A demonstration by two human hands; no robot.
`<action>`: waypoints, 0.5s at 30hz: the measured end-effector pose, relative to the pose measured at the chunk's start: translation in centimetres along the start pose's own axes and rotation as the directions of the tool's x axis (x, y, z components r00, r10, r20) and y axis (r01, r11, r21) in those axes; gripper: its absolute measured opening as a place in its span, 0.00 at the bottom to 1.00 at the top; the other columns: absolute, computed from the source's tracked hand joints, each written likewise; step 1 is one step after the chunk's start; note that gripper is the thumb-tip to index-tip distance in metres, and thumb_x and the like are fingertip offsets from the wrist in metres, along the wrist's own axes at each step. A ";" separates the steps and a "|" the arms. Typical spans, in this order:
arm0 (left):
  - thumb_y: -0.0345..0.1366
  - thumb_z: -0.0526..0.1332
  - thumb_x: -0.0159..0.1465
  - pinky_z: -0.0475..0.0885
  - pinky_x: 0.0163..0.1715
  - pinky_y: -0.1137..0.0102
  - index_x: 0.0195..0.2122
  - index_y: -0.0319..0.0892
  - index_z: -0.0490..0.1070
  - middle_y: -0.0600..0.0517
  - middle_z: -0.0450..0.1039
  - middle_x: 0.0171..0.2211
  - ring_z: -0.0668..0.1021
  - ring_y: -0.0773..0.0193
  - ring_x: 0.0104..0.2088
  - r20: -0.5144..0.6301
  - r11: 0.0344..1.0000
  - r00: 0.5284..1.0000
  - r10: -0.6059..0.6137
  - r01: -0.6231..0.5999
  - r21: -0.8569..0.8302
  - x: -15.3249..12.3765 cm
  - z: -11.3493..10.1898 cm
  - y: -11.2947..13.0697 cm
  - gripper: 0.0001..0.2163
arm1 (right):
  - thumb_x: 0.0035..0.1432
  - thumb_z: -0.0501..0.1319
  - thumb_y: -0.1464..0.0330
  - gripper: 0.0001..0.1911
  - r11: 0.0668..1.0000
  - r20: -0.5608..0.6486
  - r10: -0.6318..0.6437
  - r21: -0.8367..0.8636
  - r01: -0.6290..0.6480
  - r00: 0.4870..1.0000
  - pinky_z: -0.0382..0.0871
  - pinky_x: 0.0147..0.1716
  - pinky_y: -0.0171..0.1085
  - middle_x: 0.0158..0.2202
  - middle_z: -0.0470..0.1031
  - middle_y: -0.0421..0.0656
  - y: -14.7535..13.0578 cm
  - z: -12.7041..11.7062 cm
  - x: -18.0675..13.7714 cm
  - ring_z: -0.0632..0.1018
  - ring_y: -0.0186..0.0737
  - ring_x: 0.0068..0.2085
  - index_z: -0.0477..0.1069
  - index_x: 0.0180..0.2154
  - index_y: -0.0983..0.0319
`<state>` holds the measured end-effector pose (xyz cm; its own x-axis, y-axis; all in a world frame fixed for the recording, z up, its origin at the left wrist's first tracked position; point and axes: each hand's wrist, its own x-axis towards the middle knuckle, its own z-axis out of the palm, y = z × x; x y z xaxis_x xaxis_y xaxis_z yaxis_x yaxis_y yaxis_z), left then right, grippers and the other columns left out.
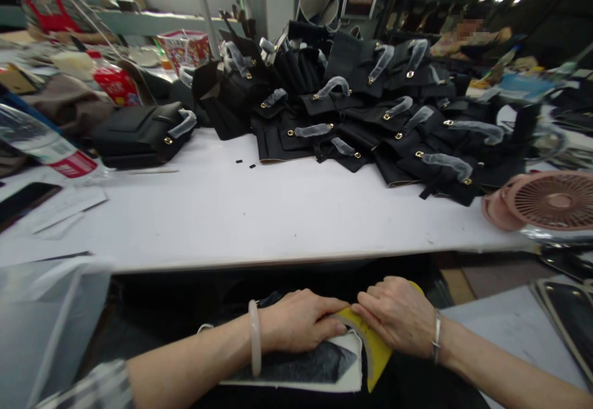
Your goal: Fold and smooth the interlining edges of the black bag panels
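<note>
Low in front of me, below the table's edge, lies a black piece with a white border [338, 388], perhaps a bag part. My left hand [301, 322], with a pale bangle at the wrist, grips its upper side, thumb on top and index finger stretched to the right. My right hand [398, 316] is closed around a yellow piece with a curved grey edge [380, 359]; its exact kind I cannot make out. That grey edge curves around the right end of the bordered piece. The fingertips of both hands nearly meet at the yellow piece's top.
Black handbags [296, 137] with plastic-wrapped handles are heaped on the white table [222, 211]. A pink fan [551, 199] stands right. At left are a water bottle [50, 149], a phone [28, 202] and papers [69, 211]. Two people sit farther back.
</note>
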<state>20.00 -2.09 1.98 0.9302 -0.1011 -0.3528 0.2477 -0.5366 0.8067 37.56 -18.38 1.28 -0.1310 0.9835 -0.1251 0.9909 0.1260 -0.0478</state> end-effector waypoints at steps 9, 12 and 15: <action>0.45 0.51 0.70 0.72 0.39 0.68 0.48 0.48 0.74 0.50 0.81 0.40 0.81 0.56 0.38 -0.033 0.998 0.999 0.035 -0.033 0.057 0.0 0.3 0.2 0.15 | 0.73 0.43 0.63 0.21 0.999 0.041 0.053 -0.009 -0.053 0.998 0.41 0.28 0.43 0.24 0.73 0.40 -0.7 0.3 -0.2 0.71 0.41 0.24 0.67 0.30 0.58; 0.46 0.50 0.70 0.71 0.37 0.68 0.46 0.48 0.74 0.50 0.80 0.38 0.81 0.56 0.36 -0.035 0.997 0.999 0.020 -0.017 0.073 0.0 0.4 0.2 0.15 | 0.73 0.43 0.63 0.22 0.996 0.043 0.091 -0.023 -0.090 0.995 0.41 0.28 0.43 0.23 0.73 0.41 -1.1 0.6 -0.4 0.72 0.41 0.23 0.67 0.30 0.59; 0.47 0.50 0.70 0.70 0.35 0.69 0.43 0.47 0.74 0.50 0.80 0.36 0.81 0.56 0.35 -0.041 0.996 0.999 0.011 -0.007 0.094 0.0 0.6 0.1 0.16 | 0.74 0.43 0.63 0.22 0.993 0.046 0.119 -0.030 -0.118 0.992 0.41 0.28 0.42 0.23 0.74 0.42 -1.5 0.7 -0.6 0.72 0.40 0.23 0.67 0.30 0.59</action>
<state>19.89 -2.66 1.82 0.9433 -0.0721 -0.3241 0.2147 -0.6120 0.7612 36.15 -19.20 0.77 -0.0137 0.9845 -0.1751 0.9999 0.0134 -0.0028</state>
